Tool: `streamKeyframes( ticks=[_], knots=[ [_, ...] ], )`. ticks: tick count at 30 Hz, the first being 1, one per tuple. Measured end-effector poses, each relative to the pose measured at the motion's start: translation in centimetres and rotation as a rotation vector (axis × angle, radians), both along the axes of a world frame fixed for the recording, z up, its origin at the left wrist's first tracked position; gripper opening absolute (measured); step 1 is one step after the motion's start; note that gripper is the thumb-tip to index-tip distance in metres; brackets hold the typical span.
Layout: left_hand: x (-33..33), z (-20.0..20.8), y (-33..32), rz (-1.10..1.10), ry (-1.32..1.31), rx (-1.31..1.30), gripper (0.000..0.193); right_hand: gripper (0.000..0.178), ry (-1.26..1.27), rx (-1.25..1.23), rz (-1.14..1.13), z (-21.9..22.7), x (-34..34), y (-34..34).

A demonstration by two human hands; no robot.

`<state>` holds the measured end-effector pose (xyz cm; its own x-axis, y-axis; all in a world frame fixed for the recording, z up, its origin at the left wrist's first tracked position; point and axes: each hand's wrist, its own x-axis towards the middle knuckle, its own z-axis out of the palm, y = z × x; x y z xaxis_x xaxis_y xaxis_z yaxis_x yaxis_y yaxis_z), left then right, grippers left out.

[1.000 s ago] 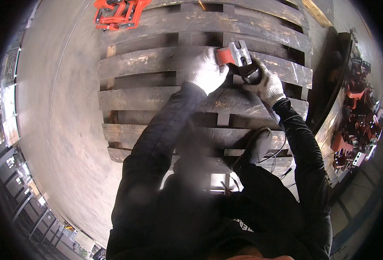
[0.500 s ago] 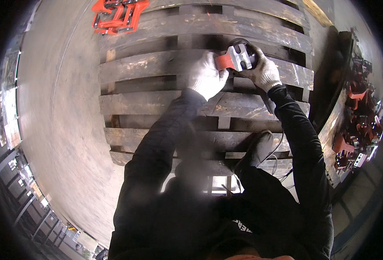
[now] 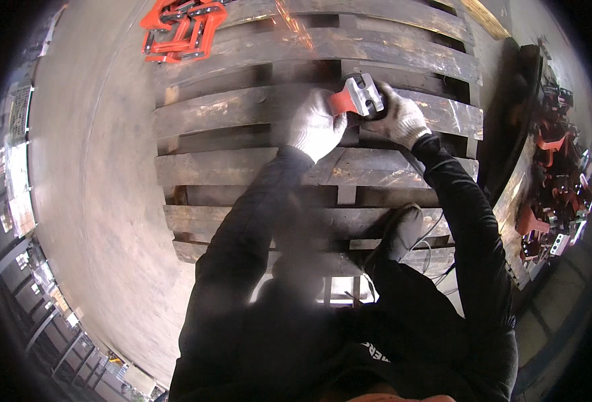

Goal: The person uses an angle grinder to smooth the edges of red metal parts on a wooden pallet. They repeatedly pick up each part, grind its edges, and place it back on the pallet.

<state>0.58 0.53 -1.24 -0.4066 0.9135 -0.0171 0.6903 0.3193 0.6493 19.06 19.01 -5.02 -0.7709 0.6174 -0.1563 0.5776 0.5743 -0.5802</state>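
My left hand (image 3: 316,127), in a white knit glove, is closed around the red end of a metal bracket (image 3: 357,97). The bracket's bare silver end, with notched prongs, points right. My right hand (image 3: 402,118), gloved too, is wrapped round a dark corded angle grinder (image 3: 412,161), mostly hidden behind the bracket and the glove. Orange sparks (image 3: 294,27) fly away from the work toward the far side. The contact between grinder and bracket is out of sight. Both hands are above a slatted wooden pallet (image 3: 242,164).
Several red metal brackets (image 3: 182,30) lie in a heap at the pallet's far left corner. More red and dark metal parts (image 3: 550,194) are piled at the right, beyond a dark upright board (image 3: 510,127). A cable (image 3: 430,234) runs near my shoe (image 3: 403,231).
The spray of sparks has become much brighter and longer. The bracket has shifted slightly left and tilted, and the dark round shape behind it shows less.
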Motion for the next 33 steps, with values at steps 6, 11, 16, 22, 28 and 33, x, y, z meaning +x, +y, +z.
streamKeyframes(
  ticks=[6,11,16,22,28,33],
  knots=[
    [0.2,-0.8,-1.8,0.101,-0.31,0.278,0.047,0.097,0.037,-0.092,-0.305,8.4,3.3,-1.4],
    [-0.2,1.4,-1.3,0.235,0.206,-0.155,0.061,0.092,0.191,-0.232,-0.413,11.4,6.6,-4.1],
    [-1.6,3.0,-1.1,0.387,0.23,-0.049,0.067,0.093,0.267,-0.448,-0.464,13.6,7.7,-7.6],
    [-3.9,0.5,-1.7,0.553,-0.174,-0.092,0.051,0.103,0.427,-0.659,-0.399,13.6,7.7,-10.2],
    [-4.3,-2.0,-2.8,0.627,-0.944,-0.02,0.04,0.103,0.326,-0.503,-0.294,15.4,6.5,-10.1],
    [-3.5,-0.3,-1.5,0.621,-0.876,-0.082,0.042,0.1,0.444,-0.504,-0.172,15.1,5.9,-9.7]
  ],
)
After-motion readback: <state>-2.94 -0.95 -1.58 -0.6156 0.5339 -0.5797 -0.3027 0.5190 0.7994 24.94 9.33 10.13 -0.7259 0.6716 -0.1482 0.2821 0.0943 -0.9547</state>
